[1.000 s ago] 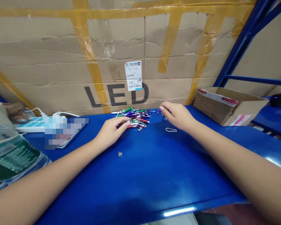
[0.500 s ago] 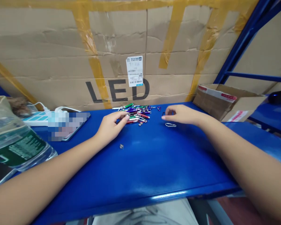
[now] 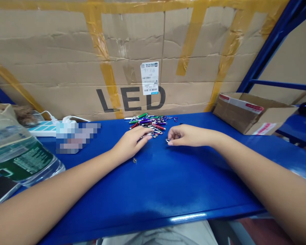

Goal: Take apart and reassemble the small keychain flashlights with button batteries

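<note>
A loose pile of small metal keychain flashlights (image 3: 148, 123) in green, red and purple lies on the blue table, tangled with silver carabiner clips. My left hand (image 3: 131, 143) rests at the pile's front edge, its fingertips over the items; I cannot tell whether it holds one. My right hand (image 3: 188, 135) is just right of the pile, thumb and fingers pinched on a small carabiner clip (image 3: 167, 140), mostly hidden by them. A small metal cap (image 3: 134, 160) lies below my left hand, and tiny round discs (image 3: 155, 135) sit by the pile.
A large taped cardboard box printed LED (image 3: 132, 98) stands behind the blue steel table (image 3: 153, 190). To the left are a power strip (image 3: 43, 129), a pixelated flat device (image 3: 76, 137) and a plastic-wrapped water bottle (image 3: 17, 156). An open carton (image 3: 252, 114) sits at the right.
My right hand has moved down onto the carabiner clip that lay apart on the table and now pinches it. My left hand has shifted slightly along the pile's front edge.
</note>
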`<state>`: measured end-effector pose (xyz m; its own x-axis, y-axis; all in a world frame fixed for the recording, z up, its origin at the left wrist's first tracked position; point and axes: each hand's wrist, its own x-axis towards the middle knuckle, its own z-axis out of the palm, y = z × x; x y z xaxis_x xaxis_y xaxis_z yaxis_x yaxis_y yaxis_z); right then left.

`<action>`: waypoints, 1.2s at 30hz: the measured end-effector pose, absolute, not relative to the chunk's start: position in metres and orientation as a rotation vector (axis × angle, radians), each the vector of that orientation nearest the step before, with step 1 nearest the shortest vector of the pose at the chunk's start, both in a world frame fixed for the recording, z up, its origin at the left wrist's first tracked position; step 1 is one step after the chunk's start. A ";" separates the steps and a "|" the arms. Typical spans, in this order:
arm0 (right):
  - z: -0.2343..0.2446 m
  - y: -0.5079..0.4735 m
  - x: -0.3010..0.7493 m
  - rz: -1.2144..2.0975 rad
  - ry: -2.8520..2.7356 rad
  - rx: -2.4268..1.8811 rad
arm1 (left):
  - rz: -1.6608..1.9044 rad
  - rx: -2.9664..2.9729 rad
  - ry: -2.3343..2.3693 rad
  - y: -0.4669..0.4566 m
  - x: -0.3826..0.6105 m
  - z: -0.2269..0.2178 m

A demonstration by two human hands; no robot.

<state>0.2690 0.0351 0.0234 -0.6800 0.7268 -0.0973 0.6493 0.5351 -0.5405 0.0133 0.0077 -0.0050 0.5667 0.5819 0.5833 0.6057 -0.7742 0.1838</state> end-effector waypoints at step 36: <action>0.023 0.013 0.239 1.435 -2.076 -0.719 | -1.153 -2.560 -0.734 0.007 0.019 -0.011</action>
